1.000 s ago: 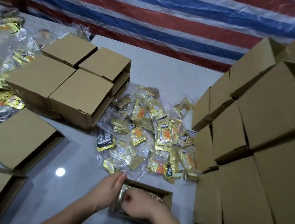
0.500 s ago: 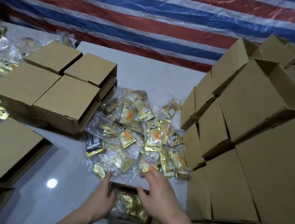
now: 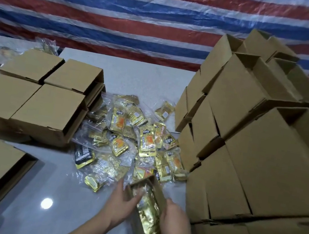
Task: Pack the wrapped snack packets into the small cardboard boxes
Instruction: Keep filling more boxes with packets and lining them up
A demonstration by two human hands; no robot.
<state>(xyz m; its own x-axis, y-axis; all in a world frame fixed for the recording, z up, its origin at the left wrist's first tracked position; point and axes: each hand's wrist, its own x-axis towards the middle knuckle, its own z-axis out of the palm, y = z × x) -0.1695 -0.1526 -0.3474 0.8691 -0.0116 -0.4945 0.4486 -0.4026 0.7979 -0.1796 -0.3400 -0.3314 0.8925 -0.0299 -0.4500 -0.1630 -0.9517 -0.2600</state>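
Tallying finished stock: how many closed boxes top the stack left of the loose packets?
4, two by two: far-left box, far-right box, near-left box, near-right box. Others may hide beneath.

Two bare forearms rise from the bottom edge of the head view, ending in the left hand (image 3: 122,204) and right hand (image 3: 174,219); no sleeves, gloves, rings, watch or bands show on either, and the fingernails look short and plain
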